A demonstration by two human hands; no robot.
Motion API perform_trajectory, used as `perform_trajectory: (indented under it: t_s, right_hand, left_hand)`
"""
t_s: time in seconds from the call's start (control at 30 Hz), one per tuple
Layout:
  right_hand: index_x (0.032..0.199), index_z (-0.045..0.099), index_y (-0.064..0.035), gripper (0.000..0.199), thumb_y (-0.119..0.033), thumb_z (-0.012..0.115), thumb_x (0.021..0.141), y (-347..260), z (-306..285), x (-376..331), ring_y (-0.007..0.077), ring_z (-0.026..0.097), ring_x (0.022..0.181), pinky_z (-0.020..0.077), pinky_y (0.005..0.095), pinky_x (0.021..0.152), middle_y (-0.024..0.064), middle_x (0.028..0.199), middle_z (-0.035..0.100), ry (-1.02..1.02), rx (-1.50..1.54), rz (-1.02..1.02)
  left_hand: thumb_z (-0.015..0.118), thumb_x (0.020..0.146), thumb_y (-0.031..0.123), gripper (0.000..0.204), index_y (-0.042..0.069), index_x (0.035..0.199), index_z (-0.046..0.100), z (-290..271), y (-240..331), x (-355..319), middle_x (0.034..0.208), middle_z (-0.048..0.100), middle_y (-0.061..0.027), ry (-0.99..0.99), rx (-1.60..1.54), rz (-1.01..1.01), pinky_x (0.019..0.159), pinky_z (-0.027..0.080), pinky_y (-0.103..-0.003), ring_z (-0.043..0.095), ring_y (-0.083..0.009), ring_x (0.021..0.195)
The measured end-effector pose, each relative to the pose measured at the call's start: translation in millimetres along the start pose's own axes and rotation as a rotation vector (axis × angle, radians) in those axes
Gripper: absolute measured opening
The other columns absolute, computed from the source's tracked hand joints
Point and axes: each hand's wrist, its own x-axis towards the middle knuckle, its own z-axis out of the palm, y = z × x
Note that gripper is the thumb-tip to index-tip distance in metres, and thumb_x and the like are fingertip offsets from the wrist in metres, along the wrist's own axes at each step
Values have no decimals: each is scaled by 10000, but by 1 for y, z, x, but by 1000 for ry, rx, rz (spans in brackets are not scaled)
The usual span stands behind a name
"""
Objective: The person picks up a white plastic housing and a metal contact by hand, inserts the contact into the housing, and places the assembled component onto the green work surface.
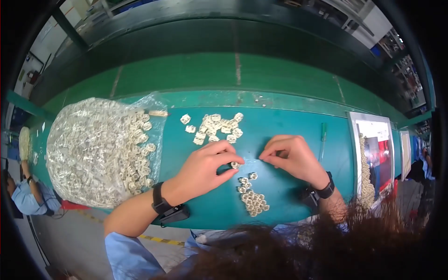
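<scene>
Nearest, a row of small pale plastic rings (252, 198) is lying on the green bench (289, 130). Just beyond, the left hand (205, 169) is pinching one tiny ring (234, 164) between thumb and fingertips, while the right hand (291, 157) is closing its fingertips beside it; whether it grips anything I cannot tell. Such a piece looks light and stiff, best nipped by its rim. Farther off, loose rings (215, 127) are lying scattered, and a clear plastic bag (93, 149) is spilling many more.
</scene>
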Motion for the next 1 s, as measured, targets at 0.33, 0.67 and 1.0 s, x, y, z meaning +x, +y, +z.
perform_trajectory:
  t_s: [0.33, 0.67, 1.0]
  right_hand:
    - [1123, 857, -46, 232, 8, 888, 899, -6, 10, 1, 150, 730, 815, 585, 303, 690, 66, 947, 773, 20, -27, 93]
    - [1046, 835, -71, 202, -79, 934, 870, 0, 14, 0, 214, 735, 785, 589, 344, 670, 70, 899, 724, 68, -320, -156]
    - [1033, 838, -85, 212, -113, 942, 850, 2, 13, 2, 231, 731, 780, 578, 373, 661, 65, 903, 729, 35, -304, -226]
  left_hand:
    - [802, 923, 35, 243, 131, 1143, 840, -3, 2, -3, 1104, 706, -21, -48, 138, -3, 828, 624, -404, 721, -235, 1026]
    - [845, 976, 34, 164, 93, 1126, 821, 4, 0, -4, 1136, 757, -27, 38, -73, 31, 738, 615, -315, 726, -182, 939]
    - [887, 949, 89, 212, 92, 1156, 840, 3, -4, -4, 1089, 762, -32, 5, -58, -5, 761, 622, -340, 738, -186, 892]
